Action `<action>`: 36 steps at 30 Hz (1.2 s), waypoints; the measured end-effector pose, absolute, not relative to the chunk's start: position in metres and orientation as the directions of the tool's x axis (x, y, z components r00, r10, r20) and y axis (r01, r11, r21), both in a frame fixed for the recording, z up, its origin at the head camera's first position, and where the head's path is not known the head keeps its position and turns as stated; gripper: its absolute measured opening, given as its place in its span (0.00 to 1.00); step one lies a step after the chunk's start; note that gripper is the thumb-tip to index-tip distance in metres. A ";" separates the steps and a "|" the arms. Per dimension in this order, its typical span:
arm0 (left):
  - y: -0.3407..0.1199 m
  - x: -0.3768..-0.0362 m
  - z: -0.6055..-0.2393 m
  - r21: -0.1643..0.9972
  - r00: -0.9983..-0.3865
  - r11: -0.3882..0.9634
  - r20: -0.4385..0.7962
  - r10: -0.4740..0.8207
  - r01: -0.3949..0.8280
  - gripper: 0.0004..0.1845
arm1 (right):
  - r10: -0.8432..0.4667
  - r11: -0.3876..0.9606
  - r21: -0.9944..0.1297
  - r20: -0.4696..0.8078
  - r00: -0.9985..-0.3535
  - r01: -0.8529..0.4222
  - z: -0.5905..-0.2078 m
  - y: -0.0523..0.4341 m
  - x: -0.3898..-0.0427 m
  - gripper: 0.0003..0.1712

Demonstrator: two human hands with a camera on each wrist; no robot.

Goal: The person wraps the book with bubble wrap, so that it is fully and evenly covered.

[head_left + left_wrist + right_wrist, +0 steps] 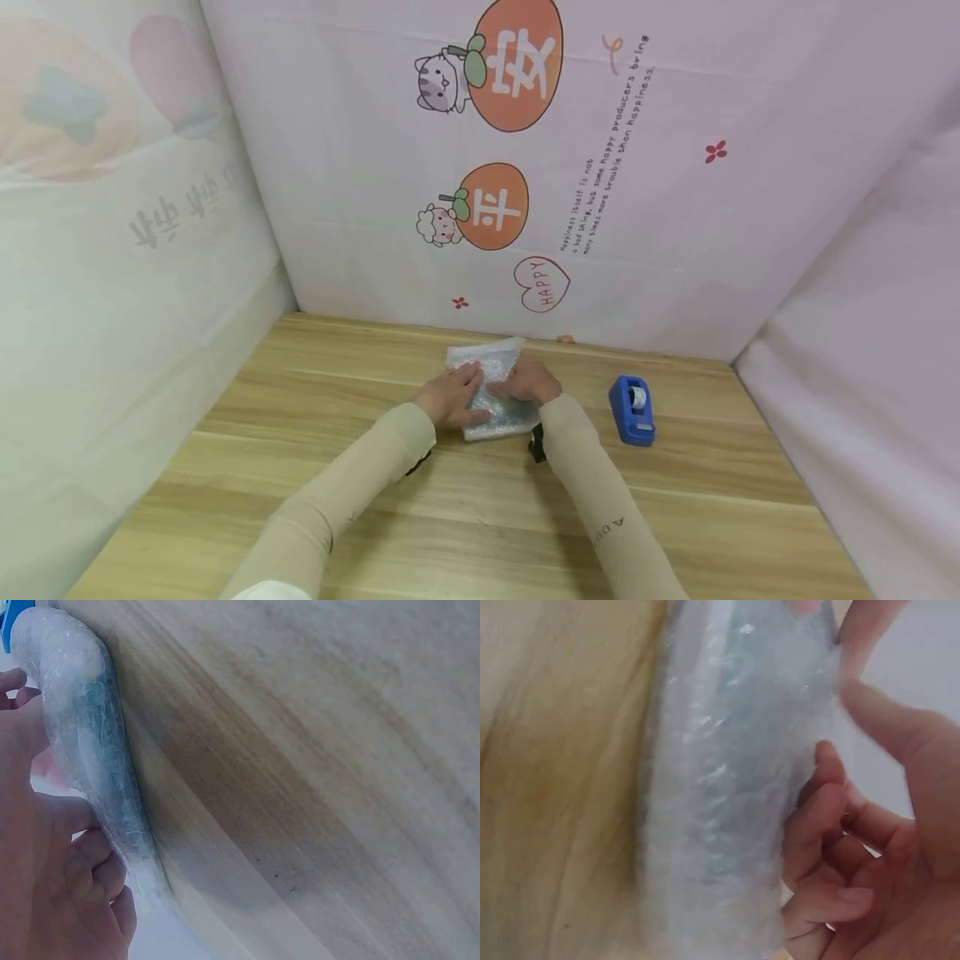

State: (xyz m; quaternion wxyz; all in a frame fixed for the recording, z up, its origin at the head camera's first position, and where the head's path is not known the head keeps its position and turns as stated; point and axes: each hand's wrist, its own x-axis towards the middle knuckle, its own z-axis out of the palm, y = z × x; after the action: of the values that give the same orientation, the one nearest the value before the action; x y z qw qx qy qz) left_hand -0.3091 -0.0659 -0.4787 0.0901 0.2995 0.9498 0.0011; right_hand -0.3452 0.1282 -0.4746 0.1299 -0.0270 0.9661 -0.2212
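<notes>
A flat bubble wrap package (pixel 491 417) lies on the wooden table between both hands. Something blue-green shows dimly through its clear layers in the left wrist view (pixel 97 727). My left hand (pixel 452 396) rests on its left side, fingers spread and fairly straight. On the right side, my right hand (pixel 534 382) has its fingers curled at the package's edge, with the thumb reaching over the top. The right wrist view shows these curled fingers (pixel 821 825) against the bubble wrap (pixel 712 787). What the wrap encloses cannot be made out.
A blue tape dispenser (pixel 632 412) with a roll of tape stands to the right of the package. Behind the wooden table (pixel 480 517) hangs a printed cloth (pixel 360 208), and pale cloth walls close off both sides. A black strap shows at my right wrist.
</notes>
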 end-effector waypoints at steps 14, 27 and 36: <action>-0.063 -0.308 -0.477 0.092 -0.797 0.813 -0.161 0.582 0.575 0.46 | -0.108 0.884 -0.465 -0.117 -0.987 -0.041 -0.495 0.141 -0.343 0.31; -0.062 -0.313 -0.480 0.100 -0.799 0.815 -0.158 0.580 0.571 0.47 | -0.414 0.780 -0.549 -0.093 -0.906 -0.300 -0.495 0.162 -0.334 0.26; -0.066 -0.312 -0.480 0.126 -0.802 0.817 -0.156 0.577 0.563 0.48 | -0.609 0.664 -0.627 -0.137 -0.781 -0.408 -0.478 0.187 -0.319 0.32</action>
State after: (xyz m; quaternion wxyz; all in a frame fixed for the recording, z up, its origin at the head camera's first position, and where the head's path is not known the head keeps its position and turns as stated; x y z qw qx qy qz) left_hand -0.3118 -0.0661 -0.4801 0.0938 0.3006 0.9484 0.0367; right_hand -0.3190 0.1866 -0.4779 0.1700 -0.2836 0.8961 -0.2962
